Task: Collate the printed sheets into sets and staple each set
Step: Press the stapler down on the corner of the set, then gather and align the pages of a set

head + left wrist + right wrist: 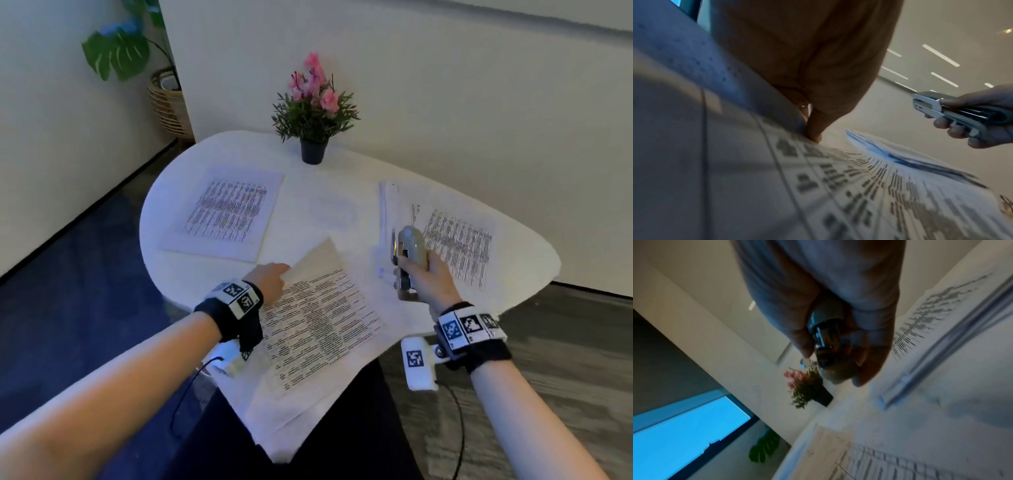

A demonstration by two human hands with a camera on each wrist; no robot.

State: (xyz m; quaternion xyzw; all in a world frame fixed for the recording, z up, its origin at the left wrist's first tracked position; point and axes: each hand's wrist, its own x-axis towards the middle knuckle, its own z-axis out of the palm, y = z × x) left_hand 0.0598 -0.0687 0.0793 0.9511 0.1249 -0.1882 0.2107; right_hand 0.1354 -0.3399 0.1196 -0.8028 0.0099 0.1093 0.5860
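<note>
Two hands — stapler (409, 260), sheets (318, 318).

Matt printed paper set (318, 329) under left hand (270, 279); stapler (409, 255) in right hand (428, 281): smooth grey plastic shell, glossy metal nose; table (301, 178) beyond hands matt white.

Your right hand (830, 308) grips the stapler (826, 344), fingers curled round it; printed sheets (931, 318) lie below, blurred; beyond, seemingly a potted pink-flowered plant (807, 386)
</note>
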